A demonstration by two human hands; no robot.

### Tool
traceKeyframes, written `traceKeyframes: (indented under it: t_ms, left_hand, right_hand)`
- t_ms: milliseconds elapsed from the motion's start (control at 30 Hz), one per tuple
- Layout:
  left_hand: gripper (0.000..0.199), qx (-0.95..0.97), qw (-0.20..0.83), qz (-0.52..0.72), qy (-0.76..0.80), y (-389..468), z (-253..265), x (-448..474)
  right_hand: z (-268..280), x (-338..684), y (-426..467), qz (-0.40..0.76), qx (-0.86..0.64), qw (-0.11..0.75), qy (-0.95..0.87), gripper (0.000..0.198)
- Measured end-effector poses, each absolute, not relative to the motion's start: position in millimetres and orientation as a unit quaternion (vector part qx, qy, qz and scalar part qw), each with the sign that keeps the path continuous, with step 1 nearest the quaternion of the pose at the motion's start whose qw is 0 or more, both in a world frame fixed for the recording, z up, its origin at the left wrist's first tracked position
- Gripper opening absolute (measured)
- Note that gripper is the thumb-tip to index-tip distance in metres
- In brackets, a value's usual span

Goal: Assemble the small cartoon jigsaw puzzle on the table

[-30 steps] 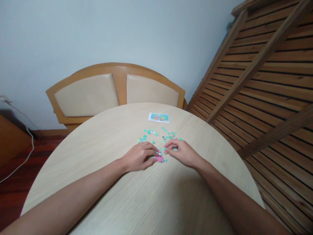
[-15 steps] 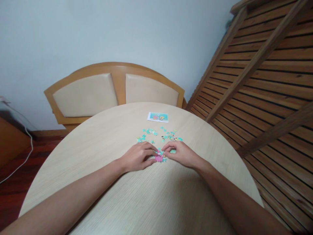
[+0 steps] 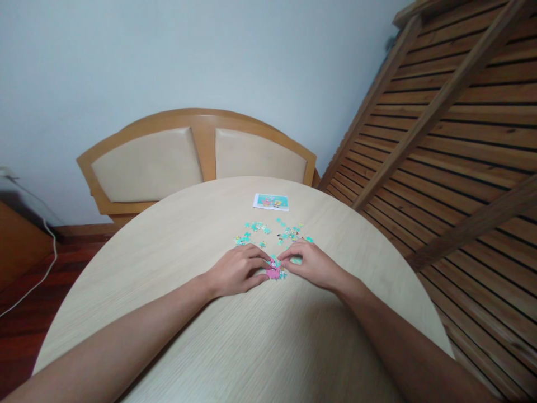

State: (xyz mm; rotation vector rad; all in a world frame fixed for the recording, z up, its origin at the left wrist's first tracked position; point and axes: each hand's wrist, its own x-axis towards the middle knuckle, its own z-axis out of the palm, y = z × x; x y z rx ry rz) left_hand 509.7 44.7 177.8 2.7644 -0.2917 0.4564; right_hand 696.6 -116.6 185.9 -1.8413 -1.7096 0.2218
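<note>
Over our bench [image 3: 210, 347], the right hand [image 3: 312, 263] has moved in on the puzzle [image 3: 273, 271] since a second ago; we can't tell if that grip has a piece! Our left hand [image 3: 239, 271] stays beside it, grip loosely parted. Well in from the bench's far edge, the puzzle lies flat, pink and teal, jagged-rimmed.

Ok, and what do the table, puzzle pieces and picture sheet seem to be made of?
Table: wood or wood-look laminate, fairly matte; pale grain shows, but which is unclear.

Puzzle pieces: probably printed cardboard, judging by the small knobbed shapes and colourful artwork; finish too small to tell.

Picture sheet: likely paper or thin card, printed, with white edges; gloss unclear.
</note>
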Motion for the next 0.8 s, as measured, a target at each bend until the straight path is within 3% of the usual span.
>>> traceKeyframes:
  t_ms: [567,800]
  left_hand:
    - [0.027,0.967,0.168,0.158,-0.113,47,180,509]
    - [0.021,0.968,0.113,0.219,0.044,81,183,505]
  right_hand:
    - [185,700,-119,0.057,-0.661,0.282,-0.693,0.007]
    - [186,720,-122,0.028,-0.684,0.296,-0.666,0.010]
